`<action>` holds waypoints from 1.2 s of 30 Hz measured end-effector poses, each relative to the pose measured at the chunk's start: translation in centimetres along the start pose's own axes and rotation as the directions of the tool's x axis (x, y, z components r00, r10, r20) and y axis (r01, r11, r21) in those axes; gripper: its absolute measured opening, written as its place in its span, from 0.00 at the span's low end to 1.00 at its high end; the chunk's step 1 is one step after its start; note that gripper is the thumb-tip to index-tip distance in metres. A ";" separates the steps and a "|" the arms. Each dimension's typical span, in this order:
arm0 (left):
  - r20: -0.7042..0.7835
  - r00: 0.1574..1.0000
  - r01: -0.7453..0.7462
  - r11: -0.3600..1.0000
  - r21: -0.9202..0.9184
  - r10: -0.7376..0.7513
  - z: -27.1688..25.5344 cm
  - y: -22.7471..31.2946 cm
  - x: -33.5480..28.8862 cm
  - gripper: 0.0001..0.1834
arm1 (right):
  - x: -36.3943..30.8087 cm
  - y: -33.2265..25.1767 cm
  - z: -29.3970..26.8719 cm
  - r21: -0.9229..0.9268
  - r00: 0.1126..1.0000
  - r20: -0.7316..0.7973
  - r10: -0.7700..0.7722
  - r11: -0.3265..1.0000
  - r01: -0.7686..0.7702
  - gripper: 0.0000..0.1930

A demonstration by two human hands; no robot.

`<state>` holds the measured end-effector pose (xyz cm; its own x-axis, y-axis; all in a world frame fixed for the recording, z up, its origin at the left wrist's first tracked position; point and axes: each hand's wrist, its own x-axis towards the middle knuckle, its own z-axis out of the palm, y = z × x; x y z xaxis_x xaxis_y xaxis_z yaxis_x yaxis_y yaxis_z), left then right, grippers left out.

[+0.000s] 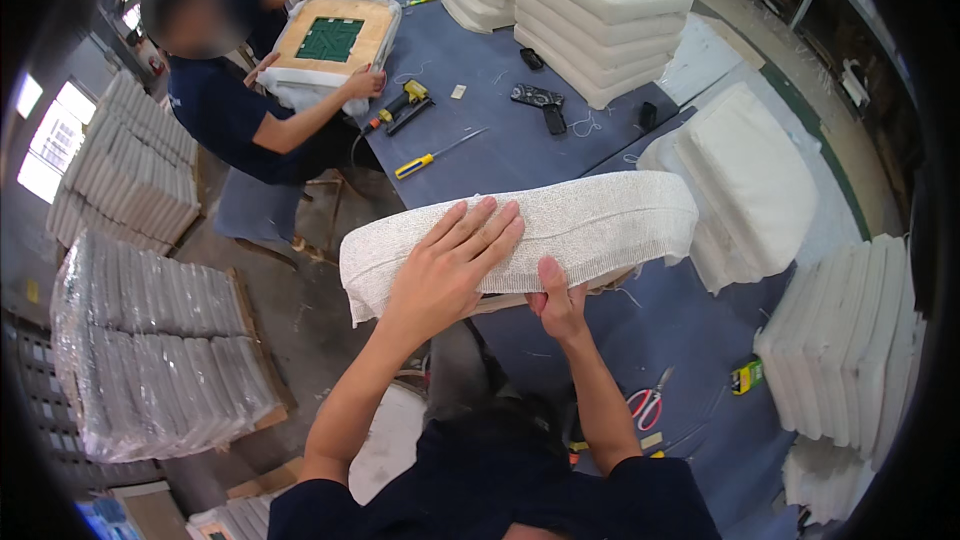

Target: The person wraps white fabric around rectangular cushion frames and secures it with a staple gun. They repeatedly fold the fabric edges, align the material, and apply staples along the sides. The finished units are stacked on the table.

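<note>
A seat cushion [600, 215] in white textured fabric stands tilted on its edge in front of me, a seam running along its side. My left hand [455, 255] lies flat on that side, fingers stretched out over the fabric. At the cushion's near lower edge, my right hand [560, 305] grips with the thumb on top; its other fingers are mostly hidden underneath. A sliver of the underside shows by the right hand. Right of the work on the table lie red-handled scissors [648, 405] and a small yellow-green box [746, 376].
The blue-grey table [690, 330] carries a yellow screwdriver [438, 152], a staple gun [400, 105] and stacked white cushions [600, 25]. More cushions [745, 180] stand at right. Across the table's left side, a person [225, 110] holds a wooden-backed seat [335, 40]. Plastic-wrapped stacks [160, 340] stand on the floor.
</note>
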<state>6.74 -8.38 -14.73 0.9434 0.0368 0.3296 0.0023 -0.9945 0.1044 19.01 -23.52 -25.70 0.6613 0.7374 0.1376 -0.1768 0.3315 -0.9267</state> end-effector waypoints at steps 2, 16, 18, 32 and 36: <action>-0.011 1.000 -0.023 1.000 0.009 0.023 0.3 -0.9 0.5 0.41 | 1.0 1.7 0.1 0.063 0.995 -0.002 -0.100 0.993 0.100 0.18; 0.078 0.991 -0.123 0.981 0.150 0.112 1.6 6.3 2.1 0.36 | -5.2 2.7 -1.8 0.077 0.989 -0.132 0.069 0.995 -0.059 0.15; 0.078 0.987 -0.158 0.960 0.232 0.144 1.8 6.6 0.9 0.34 | -6.4 0.4 -1.6 0.037 0.990 -0.135 0.041 0.999 -0.036 0.14; 0.069 0.948 -0.243 0.844 -0.477 0.312 -0.7 7.1 15.9 0.34 | -1.0 -6.7 -6.9 -0.429 0.552 -0.713 -0.433 0.891 0.146 0.27; 0.249 0.936 -0.119 0.890 -0.441 0.248 6.8 2.7 24.8 0.27 | 2.5 -5.9 -5.8 -0.399 0.559 -0.703 -0.439 0.895 0.201 0.26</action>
<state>32.45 -10.85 -12.66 0.9663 -0.2366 0.1012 -0.2561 -0.8462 0.4673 25.90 -27.01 -21.94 0.9600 -0.1471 0.2383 0.2657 0.2101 -0.9409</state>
